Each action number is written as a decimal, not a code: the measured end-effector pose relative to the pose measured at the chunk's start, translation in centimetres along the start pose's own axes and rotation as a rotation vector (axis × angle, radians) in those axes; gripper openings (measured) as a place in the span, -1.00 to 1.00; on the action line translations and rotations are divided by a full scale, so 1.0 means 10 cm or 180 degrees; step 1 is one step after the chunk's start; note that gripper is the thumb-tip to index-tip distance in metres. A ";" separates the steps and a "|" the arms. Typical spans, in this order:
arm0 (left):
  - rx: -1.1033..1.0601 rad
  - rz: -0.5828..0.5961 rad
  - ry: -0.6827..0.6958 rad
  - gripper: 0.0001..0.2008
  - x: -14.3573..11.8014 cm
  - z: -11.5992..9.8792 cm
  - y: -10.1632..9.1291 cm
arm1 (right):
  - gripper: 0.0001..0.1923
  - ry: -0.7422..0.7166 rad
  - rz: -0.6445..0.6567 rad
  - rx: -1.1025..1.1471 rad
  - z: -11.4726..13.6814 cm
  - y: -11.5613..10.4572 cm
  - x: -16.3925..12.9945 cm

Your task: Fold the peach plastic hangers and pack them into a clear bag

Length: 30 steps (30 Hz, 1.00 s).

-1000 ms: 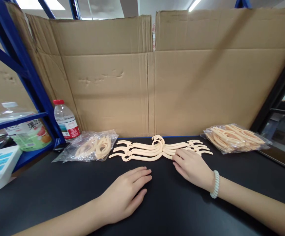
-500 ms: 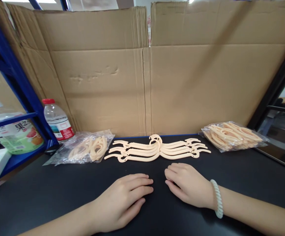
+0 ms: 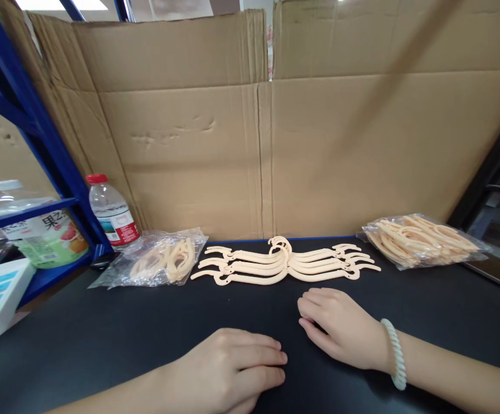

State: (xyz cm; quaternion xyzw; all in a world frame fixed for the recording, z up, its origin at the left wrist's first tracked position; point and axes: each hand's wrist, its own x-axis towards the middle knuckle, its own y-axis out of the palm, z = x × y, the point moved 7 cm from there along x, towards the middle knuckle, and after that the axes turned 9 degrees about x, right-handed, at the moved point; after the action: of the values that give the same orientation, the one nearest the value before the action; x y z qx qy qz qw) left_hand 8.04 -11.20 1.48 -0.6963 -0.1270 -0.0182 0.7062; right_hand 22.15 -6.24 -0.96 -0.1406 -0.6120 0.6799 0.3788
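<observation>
Several cream plastic folding clothes hangers (image 3: pixel 256 268) lie stacked in a row on the black table, arms spread to both sides, hooks overlapping at the back middle. In front of them, my left hand (image 3: pixel 237 371) lies palm down with its fingers stretched out; it holds nothing, and its thumb is mostly hidden. My right hand (image 3: pixel 340 328), with a pale twisted bracelet (image 3: pixel 394 353) at the wrist, rests closer to the hangers. Its fingers are loosely curled with nothing visible in them. Neither hand touches a hanger.
A clear bag of folded hangers (image 3: pixel 157 261) lies at left, a fuller bag (image 3: pixel 422 241) at right. Behind stands a cardboard wall (image 3: pixel 189 155). A red-capped bottle (image 3: pixel 114 213), a blue frame (image 3: pixel 30 103), a larger drink bottle (image 3: pixel 47 236) and a white tray (image 3: pixel 17 282) are at left.
My left hand has drawn back toward me and slightly right. The whole view has shifted a little, so things appear further right. My right hand and the hangers keep their places on the table.
</observation>
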 end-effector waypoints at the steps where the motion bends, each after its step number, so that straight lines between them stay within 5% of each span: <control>1: 0.0012 0.0033 -0.0019 -0.61 0.00 0.01 0.00 | -0.83 0.0006 0.0002 0.0004 0.00 0.00 0.00; 30: 0.0134 -0.0296 0.0046 -0.66 -0.02 0.01 0.00 | -0.83 0.0012 0.0096 0.0041 -0.03 0.03 0.00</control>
State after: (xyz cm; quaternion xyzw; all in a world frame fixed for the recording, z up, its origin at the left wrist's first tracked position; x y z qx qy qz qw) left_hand 7.87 -11.16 1.47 -0.6745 -0.1546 -0.0534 0.7199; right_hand 22.23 -5.98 -1.29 -0.1487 -0.6047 0.6891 0.3706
